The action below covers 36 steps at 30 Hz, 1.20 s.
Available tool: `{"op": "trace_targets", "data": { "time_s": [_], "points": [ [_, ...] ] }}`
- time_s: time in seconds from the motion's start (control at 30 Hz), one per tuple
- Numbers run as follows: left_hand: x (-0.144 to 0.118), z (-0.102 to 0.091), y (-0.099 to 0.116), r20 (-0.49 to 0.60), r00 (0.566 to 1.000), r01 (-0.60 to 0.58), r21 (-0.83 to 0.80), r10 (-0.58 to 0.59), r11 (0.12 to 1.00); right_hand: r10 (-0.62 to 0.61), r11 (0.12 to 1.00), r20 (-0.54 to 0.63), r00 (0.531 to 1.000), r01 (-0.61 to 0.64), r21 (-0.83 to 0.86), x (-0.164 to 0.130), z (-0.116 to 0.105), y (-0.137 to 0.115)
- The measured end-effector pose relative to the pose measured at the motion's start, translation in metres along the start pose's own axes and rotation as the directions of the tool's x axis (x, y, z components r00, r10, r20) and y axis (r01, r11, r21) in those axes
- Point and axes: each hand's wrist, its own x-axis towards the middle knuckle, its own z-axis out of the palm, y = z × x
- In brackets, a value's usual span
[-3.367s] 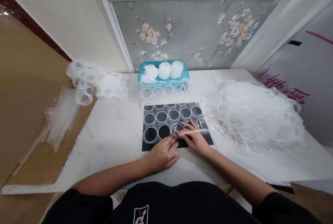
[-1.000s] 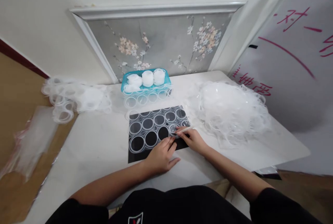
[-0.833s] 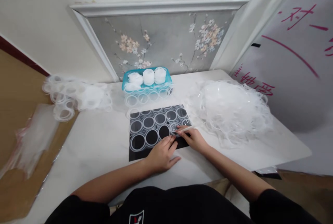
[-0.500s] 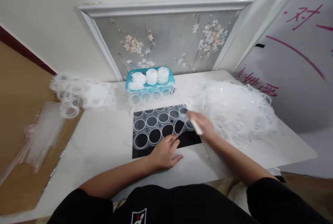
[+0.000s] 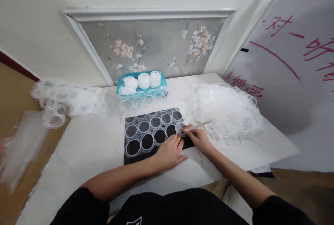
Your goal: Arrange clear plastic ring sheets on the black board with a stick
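I see my left hand lying flat, fingers spread and released, palm down on the near edge of the black mat, its fingertips touching the clear punched plastic sheet that lies on the mat. My right hand is closed around a thin white stick, pinched pen-fashion, with the tip pressed at a ring at the right end of the sheet's near row and the other end pointing away to the right. The two hands lie just beside each other at the mat's near right corner. The mat sits at the middle of the white table. Behind it stands a teal tray holding stacks of white discs, with another punched strip leaning at its front. A big heap of clear plastic offcuts lies just right of the mat, and a smaller pile of punched sheets lies well to the left.
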Motion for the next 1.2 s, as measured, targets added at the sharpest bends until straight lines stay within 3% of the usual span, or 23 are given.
{"op": "trace_targets", "data": {
  "time_s": [0.23, 0.37, 0.43, 0.53, 0.63, 0.7, 0.73, 0.8, 0.87, 0.9, 0.93, 1.0, 1.03, 1.1, 1.13, 1.2],
  "points": [
    [-0.001, 0.003, 0.001, -0.007, 1.0, 0.005, -0.009, -0.005, 1.0, -0.01, 1.0, 0.01, 1.0, 0.011, -0.024, 0.003, -0.002, -0.003],
    [0.0, 0.001, 0.001, 0.002, 1.0, 0.014, -0.061, -0.014, 0.998, -0.135, 0.979, 0.014, 0.991, 0.136, -0.152, -0.001, -0.002, -0.003],
    [0.002, -0.001, 0.001, 0.019, 0.999, 0.039, -0.103, -0.038, 0.994, -0.252, 0.923, 0.058, 0.966, 0.258, -0.287, -0.007, 0.0, -0.004],
    [0.005, -0.003, 0.001, 0.035, 0.996, 0.086, -0.167, -0.081, 0.982, -0.397, 0.757, 0.207, 0.894, 0.447, -0.477, -0.011, 0.001, -0.008],
    [0.006, -0.004, 0.002, 0.043, 0.995, 0.099, -0.193, -0.092, 0.976, -0.481, 0.609, 0.26, 0.837, 0.532, -0.588, 0.005, -0.013, -0.012],
    [0.005, -0.005, 0.002, 0.06, 0.994, 0.106, -0.194, -0.096, 0.975, -0.563, 0.574, 0.131, 0.816, 0.5, -0.649, 0.029, -0.034, -0.015],
    [0.004, -0.005, 0.002, 0.071, 0.993, 0.11, -0.194, -0.098, 0.975, -0.605, 0.589, -0.011, 0.796, 0.439, -0.678, 0.043, -0.048, -0.017],
    [0.001, -0.005, 0.002, 0.085, 0.992, 0.112, -0.196, -0.097, 0.974, -0.625, 0.653, -0.278, 0.729, 0.294, -0.697, 0.07, -0.076, -0.021],
    [-0.002, -0.005, 0.002, 0.091, 0.992, 0.101, -0.188, -0.085, 0.977, -0.63, 0.673, -0.392, 0.671, 0.219, -0.706, 0.091, -0.099, -0.026],
    [-0.003, -0.004, 0.002, 0.093, 0.992, 0.095, -0.179, -0.079, 0.979, -0.609, 0.678, -0.412, 0.678, 0.174, -0.714, 0.098, -0.108, -0.027],
    [-0.004, -0.004, 0.002, 0.095, 0.993, 0.089, -0.168, -0.074, 0.982, -0.558, 0.68, -0.42, 0.716, 0.105, -0.726, 0.102, -0.115, -0.027],
    [-0.005, -0.003, 0.002, 0.092, 0.994, 0.077, -0.145, -0.064, 0.986, -0.298, 0.653, -0.401, 0.866, -0.121, -0.748, 0.106, -0.121, -0.024],
    [-0.005, -0.003, 0.002, 0.087, 0.995, 0.068, -0.135, -0.057, 0.988, -0.123, 0.608, -0.379, 0.917, -0.232, -0.759, 0.106, -0.123, -0.022],
    [-0.005, -0.004, 0.001, 0.08, 0.997, 0.033, -0.121, -0.023, 0.992, 0.156, 0.517, -0.326, 0.932, -0.358, -0.777, 0.105, -0.124, -0.016],
    [-0.004, -0.005, 0.001, 0.078, 0.997, 0.007, -0.118, 0.002, 0.993, 0.224, 0.498, -0.303, 0.926, -0.376, -0.782, 0.104, -0.124, -0.014],
    [-0.004, -0.008, 0.0, 0.076, 0.995, -0.049, -0.116, 0.058, 0.992, 0.237, 0.51, -0.286, 0.928, -0.37, -0.777, 0.102, -0.124, -0.015]
  ]
}}
